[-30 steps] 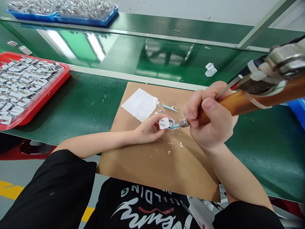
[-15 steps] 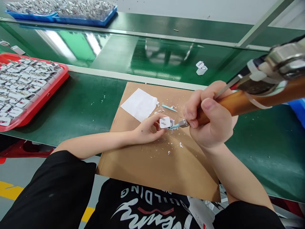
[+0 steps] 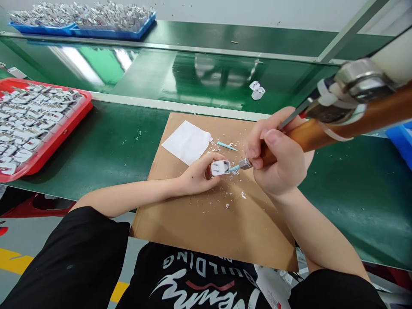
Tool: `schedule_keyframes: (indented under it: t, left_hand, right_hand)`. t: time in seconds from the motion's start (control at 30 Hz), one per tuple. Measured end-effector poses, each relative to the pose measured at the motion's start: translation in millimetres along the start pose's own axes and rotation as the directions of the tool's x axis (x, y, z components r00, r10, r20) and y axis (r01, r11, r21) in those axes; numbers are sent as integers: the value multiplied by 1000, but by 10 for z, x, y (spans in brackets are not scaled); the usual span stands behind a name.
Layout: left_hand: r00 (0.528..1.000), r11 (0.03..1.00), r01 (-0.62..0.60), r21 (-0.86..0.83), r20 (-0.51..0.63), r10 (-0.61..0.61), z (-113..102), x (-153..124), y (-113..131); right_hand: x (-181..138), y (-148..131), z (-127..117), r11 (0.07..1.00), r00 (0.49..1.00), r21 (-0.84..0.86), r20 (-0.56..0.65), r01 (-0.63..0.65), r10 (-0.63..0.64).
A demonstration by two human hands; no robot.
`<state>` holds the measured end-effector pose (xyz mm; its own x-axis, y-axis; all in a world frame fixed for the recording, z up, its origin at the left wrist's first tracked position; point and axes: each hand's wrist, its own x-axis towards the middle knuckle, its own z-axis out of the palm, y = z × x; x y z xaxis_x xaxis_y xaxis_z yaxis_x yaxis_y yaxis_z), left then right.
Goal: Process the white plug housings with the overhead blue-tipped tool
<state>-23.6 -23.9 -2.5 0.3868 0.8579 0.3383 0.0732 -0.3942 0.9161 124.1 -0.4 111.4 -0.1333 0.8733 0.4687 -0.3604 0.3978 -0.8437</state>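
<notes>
My left hand [image 3: 201, 175] pinches a small white plug adapter housing [image 3: 218, 168], its two-pin face turned up toward me. My right hand [image 3: 278, 150] is wrapped round the amber handle of a powered hand tool [image 3: 309, 136] with a metal collar. From its nose sticks a pale blue pointed tip [image 3: 234, 168], which reaches the open right end of the housing; whether it touches the inside I cannot tell. Beneath both hands lies a cardboard sheet [image 3: 206, 227] sprinkled with white shavings. A second pale blue stick [image 3: 227, 146] and a white paper square [image 3: 186, 142] rest on it.
On the left stands a red tray [image 3: 80, 112] full of white plug parts. Blue trays [image 3: 106, 33] heaped with similar parts sit at the back. Two loose white pieces [image 3: 257, 91] lie on the green belt [image 3: 154, 73]. A blue bin [image 3: 401, 139] shows at the right edge.
The plug adapter housing has turned slightly and shifted a little left in my left hand. My right hand and the tool have moved slightly left with it. The view has tilted a little.
</notes>
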Motion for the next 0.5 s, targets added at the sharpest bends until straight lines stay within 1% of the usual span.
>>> schedule_keyframes:
  t: [0.1,0.2,0.27,0.33,0.4,0.5]
  left_hand:
    - [999,999,-14,-41,-43,12,14,3,-9]
    - [993,999,49,-21,-106,-51,7,13,-6]
    - [981,993,103,53,-171,-92,-35,46,13]
    - [968,975,139,172,-229,-98,-123,126,26]
    - [959,945,159,285,-271,-79,-260,277,11]
    - [933,904,213,371,-351,-76,-534,656,-96]
  right_hand:
    - [22,16,-14,1000,1000,-4,-18,16,-16]
    - [33,31,-35,1000,999,-13,-37,-3,2]
    - [36,44,-51,1000,999,-22,-45,-14,13]
    - [41,61,-70,1000,999,-28,-45,-13,11]
    - [53,80,-91,1000,999,-27,-37,-4,3]
    - [78,90,-115,1000,999,-28,-38,2,-3]
